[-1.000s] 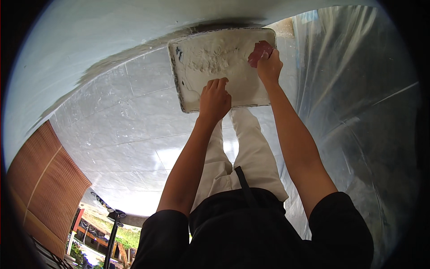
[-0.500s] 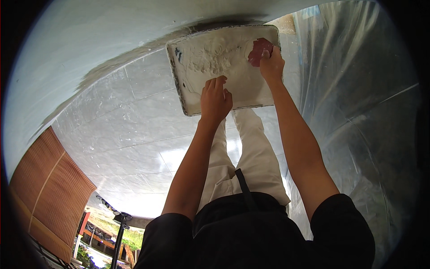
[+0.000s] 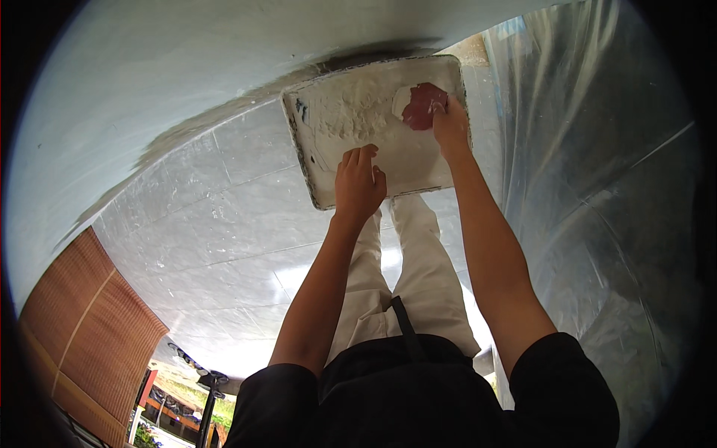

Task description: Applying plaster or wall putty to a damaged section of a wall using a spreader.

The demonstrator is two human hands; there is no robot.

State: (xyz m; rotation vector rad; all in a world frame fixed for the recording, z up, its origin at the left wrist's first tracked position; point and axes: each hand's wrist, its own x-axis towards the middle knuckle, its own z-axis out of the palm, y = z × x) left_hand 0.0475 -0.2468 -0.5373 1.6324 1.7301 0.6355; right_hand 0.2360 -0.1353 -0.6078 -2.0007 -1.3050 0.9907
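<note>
Now: a reddish scraper (image 3: 424, 105) works the plaster-caked board (image 3: 351, 119) near its far right corner.
Right hand (image 3: 451, 128) grips the scraper, fingers curled round it; left hand (image 3: 358, 187) lies flat and open on the board's near edge, steadying it above the pale tiled floor (image 3: 224, 224), with plastic sheeting (image 3: 597, 187) hanging just right.
</note>
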